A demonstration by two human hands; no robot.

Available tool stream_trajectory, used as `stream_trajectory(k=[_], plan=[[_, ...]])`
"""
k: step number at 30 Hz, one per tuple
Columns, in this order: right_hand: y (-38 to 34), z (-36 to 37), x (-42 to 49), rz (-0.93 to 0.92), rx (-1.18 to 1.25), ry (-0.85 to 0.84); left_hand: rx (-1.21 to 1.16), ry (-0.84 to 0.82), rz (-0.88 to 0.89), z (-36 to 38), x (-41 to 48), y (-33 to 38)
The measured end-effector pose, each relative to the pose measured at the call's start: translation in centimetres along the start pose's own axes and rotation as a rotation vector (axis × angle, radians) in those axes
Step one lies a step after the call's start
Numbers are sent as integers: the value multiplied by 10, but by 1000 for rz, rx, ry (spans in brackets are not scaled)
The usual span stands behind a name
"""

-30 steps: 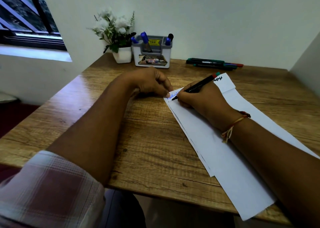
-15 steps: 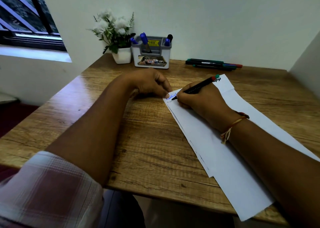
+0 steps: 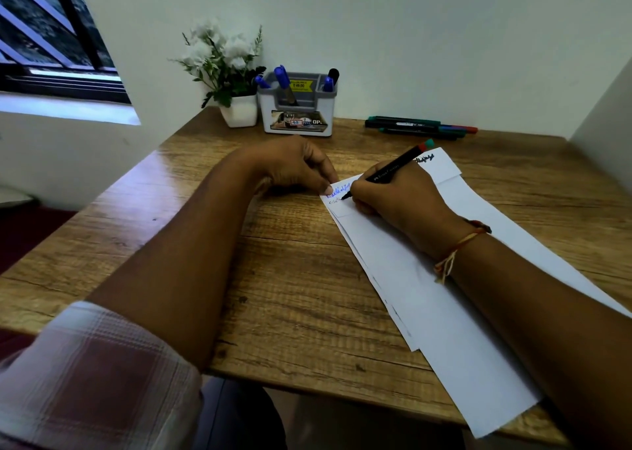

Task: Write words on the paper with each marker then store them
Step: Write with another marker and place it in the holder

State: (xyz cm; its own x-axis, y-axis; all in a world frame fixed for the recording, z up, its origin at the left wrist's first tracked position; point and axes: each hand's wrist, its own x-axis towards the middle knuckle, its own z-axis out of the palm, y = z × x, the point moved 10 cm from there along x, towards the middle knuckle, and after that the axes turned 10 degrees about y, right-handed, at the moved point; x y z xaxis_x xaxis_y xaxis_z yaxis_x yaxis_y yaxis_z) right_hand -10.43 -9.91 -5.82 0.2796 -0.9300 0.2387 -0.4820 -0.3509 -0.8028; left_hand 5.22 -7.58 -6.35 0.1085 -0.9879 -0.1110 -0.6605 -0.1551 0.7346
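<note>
Right hand (image 3: 396,196) closed around black marker (image 3: 390,171), tip on paper (image 3: 427,278), left hand (image 3: 294,166) curled, fingertips (image 3: 327,189) pinning paper corner, wooden desk (image 3: 290,295)

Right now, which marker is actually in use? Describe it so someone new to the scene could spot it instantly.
Start at the wooden desk and find the long white paper sheets on its right side. At their far end, the right hand grips a slim black marker with a red-and-green end, tip on the paper. Unlike the markers lying by the wall or standing in the grey holder, it is held.
</note>
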Motion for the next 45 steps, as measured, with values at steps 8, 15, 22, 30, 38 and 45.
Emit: stream_trajectory(k=[8,15,22,30,38,45], plan=[[2,-1,-1,31,13,-8,3,12,6,-1,0,0],[3,-3,0,34,-1,16,1,7,-5,1,-1,0],[2,-4,-1,34,1,16,21,12,-8,0,-2,1],[4,-5,-3,63,18,21,29,6,-3,0,-4,3],[5,-7,-2,74,29,24,41,8,-9,0,-4,4],[7,-7,-2,70,30,40,35,20,-1,-1,-4,4]])
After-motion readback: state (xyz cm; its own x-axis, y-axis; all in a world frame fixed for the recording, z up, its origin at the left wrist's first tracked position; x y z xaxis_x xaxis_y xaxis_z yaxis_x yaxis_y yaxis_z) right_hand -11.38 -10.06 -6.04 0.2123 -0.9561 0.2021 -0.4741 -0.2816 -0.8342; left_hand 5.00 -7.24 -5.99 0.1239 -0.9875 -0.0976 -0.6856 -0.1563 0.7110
